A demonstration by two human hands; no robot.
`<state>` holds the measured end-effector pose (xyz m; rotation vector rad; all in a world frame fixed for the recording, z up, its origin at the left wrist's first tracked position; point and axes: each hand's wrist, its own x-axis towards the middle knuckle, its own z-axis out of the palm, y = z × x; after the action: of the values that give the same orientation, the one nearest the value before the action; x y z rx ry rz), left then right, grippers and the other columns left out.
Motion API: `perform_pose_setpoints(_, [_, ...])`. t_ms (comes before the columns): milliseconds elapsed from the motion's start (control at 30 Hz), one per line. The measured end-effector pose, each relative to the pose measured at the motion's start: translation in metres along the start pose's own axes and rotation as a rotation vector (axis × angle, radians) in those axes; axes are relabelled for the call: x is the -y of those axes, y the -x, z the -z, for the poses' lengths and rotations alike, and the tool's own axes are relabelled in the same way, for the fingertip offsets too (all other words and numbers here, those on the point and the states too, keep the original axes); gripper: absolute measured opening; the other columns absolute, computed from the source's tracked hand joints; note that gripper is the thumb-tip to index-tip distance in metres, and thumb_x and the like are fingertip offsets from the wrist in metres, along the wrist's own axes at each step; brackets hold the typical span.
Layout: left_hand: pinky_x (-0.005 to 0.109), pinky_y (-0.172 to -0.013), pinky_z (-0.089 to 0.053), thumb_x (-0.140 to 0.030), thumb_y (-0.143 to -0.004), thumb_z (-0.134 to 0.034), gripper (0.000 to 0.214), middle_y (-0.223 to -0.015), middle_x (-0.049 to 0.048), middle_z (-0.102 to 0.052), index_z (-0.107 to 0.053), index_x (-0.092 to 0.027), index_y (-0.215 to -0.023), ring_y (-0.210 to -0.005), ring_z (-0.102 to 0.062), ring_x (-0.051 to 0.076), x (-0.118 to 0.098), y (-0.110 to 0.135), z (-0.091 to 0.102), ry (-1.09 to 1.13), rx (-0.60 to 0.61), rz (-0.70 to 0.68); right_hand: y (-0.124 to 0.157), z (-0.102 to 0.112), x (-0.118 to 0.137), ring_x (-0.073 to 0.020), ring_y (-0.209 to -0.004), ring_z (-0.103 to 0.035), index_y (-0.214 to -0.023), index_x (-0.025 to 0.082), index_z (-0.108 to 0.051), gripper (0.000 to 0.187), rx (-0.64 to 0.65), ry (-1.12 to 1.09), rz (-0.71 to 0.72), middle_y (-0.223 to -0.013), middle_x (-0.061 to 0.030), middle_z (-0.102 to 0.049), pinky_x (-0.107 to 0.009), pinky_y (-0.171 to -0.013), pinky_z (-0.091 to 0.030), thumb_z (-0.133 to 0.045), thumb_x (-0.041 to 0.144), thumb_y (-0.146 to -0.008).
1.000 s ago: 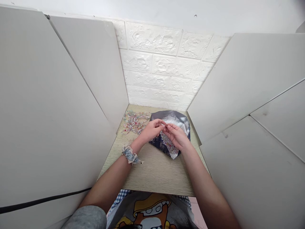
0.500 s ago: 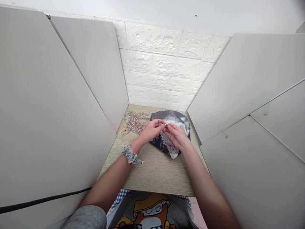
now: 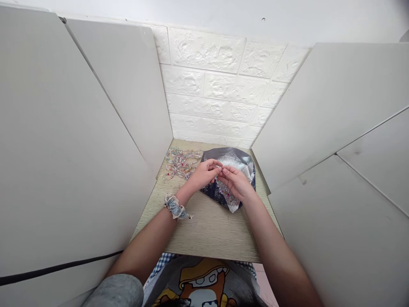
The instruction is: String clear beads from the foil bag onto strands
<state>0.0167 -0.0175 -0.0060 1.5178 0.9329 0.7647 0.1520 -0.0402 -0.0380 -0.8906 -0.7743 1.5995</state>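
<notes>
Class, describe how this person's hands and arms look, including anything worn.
The left hand and right hand are ungloved. A gathered pale-blue fabric scrunchie with cream edging sits near the left wrist. A grey fabric sleeve shows higher up that arm. The right forearm is bare.

the counter (image 3: 211, 236) has a pale wood-grain top with fine streaks running left to right. on its far left part lies a loose, tangled heap of multicoloured bead strands (image 3: 179, 163). just to the right, on the far right part, sits an open dark blue patterned bag (image 3: 211, 195) with a shiny silver lining, its mouth spread wide.
</notes>
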Motion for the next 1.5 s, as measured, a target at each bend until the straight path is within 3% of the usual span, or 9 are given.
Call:
perform_pose_setpoints(333, [0.014,-0.036,-0.026,-0.033,-0.072,-0.048,0.025,-0.053,-0.0049,-0.045,-0.052,-0.014,-0.089,-0.038,-0.040,0.003,0.001,-0.001,0.001,0.008,0.016,0.083,0.002,-0.002,0.001,-0.0095,-0.063,-0.050,-0.059,0.018,-0.056,0.017,-0.100,0.261,0.179,-0.061,0.0035,-0.053,-0.027,-0.069,-0.040,-0.069,0.029,-0.055])
perform_pose_setpoints(533, [0.016,-0.035,-0.021,-0.042,-0.074,-0.043,0.032,-0.058,-0.0012,-0.053,-0.055,-0.014,-0.085,-0.042,-0.045,0.004,-0.004,0.001,0.001,0.029,0.050,0.154,0.006,-0.005,0.006,-0.0128,-0.077,-0.048,-0.060,0.021,-0.062,0.012,-0.165,0.610,0.385,-0.076,0.0004,-0.052,-0.028,-0.076,-0.036,-0.064,0.032,-0.060])
perform_pose_setpoints(733, [0.017,-0.039,-0.024,-0.041,-0.071,-0.047,0.030,-0.071,0.0022,-0.060,-0.056,-0.012,-0.070,-0.045,-0.042,0.003,-0.005,0.003,0.001,0.033,0.126,0.099,0.004,0.001,0.011,-0.0140,-0.076,-0.049,-0.066,0.021,-0.062,0.014,-0.217,0.582,0.461,-0.076,-0.0004,-0.055,-0.028,-0.074,-0.038,-0.060,0.034,-0.064])
perform_pose_setpoints(800, [0.017,-0.039,-0.025,-0.041,-0.071,-0.048,0.029,-0.067,0.0005,-0.057,-0.055,-0.013,-0.070,-0.043,-0.040,0.002,-0.005,0.003,0.001,0.064,0.121,0.097,0.001,0.005,0.011,-0.0148,-0.074,-0.050,-0.070,0.021,-0.062,0.016,-0.260,0.626,0.451,-0.074,-0.0011,-0.057,-0.029,-0.072,-0.038,-0.056,0.036,-0.067])
perform_pose_setpoints(933, [0.016,-0.038,-0.023,-0.038,-0.072,-0.048,0.026,-0.056,-0.0037,-0.048,-0.053,-0.013,-0.071,-0.040,-0.036,0.002,-0.002,0.000,0.003,0.160,0.021,0.074,-0.004,0.010,0.003,-0.0186,-0.082,-0.048,-0.080,0.020,-0.063,0.020,-0.282,1.116,0.470,-0.084,-0.0059,-0.057,-0.034,-0.077,-0.035,-0.048,0.030,-0.073])
perform_pose_setpoints(1033, [0.016,-0.037,-0.022,-0.038,-0.073,-0.047,0.025,-0.054,-0.0047,-0.044,-0.052,-0.013,-0.072,-0.039,-0.035,0.001,0.000,-0.002,0.005,0.203,-0.080,0.044,-0.007,0.008,-0.009,-0.0232,-0.093,-0.044,-0.098,0.022,-0.058,0.028,-0.182,1.466,0.415,-0.101,-0.0094,-0.052,-0.038,-0.079,-0.034,-0.049,0.025,-0.072])
perform_pose_setpoints(1133, [0.016,-0.036,-0.021,-0.037,-0.074,-0.046,0.024,-0.053,-0.0051,-0.042,-0.051,-0.014,-0.072,-0.038,-0.033,0.001,0.000,-0.003,0.006,0.195,-0.121,0.033,-0.009,0.004,-0.020,-0.0259,-0.101,-0.039,-0.100,0.024,-0.057,0.032,-0.088,1.646,0.422,-0.115,-0.0081,-0.046,-0.040,-0.081,-0.032,-0.044,0.014,-0.072])
perform_pose_setpoints(1333, [0.017,-0.036,-0.022,-0.036,-0.074,-0.045,0.023,-0.051,-0.0049,-0.042,-0.050,-0.014,-0.070,-0.037,-0.032,0.002,-0.002,-0.002,0.004,0.162,-0.097,0.012,-0.012,0.000,-0.027,-0.0232,-0.103,-0.038,-0.085,0.022,-0.060,0.032,-0.013,1.677,0.470,-0.116,-0.0049,-0.047,-0.039,-0.086,-0.029,-0.037,0.004,-0.071])
perform_pose_setpoints(1500, [0.017,-0.036,-0.021,-0.030,-0.071,-0.044,0.018,-0.049,-0.0047,-0.042,-0.049,-0.014,-0.063,-0.037,-0.031,0.002,-0.003,-0.002,0.004,0.143,-0.092,0.041,-0.009,-0.003,-0.018,-0.0210,-0.099,-0.042,-0.083,0.022,-0.060,0.024,-0.065,1.442,0.502,-0.106,-0.0040,-0.053,-0.038,-0.087,-0.028,-0.042,0.011,-0.071])
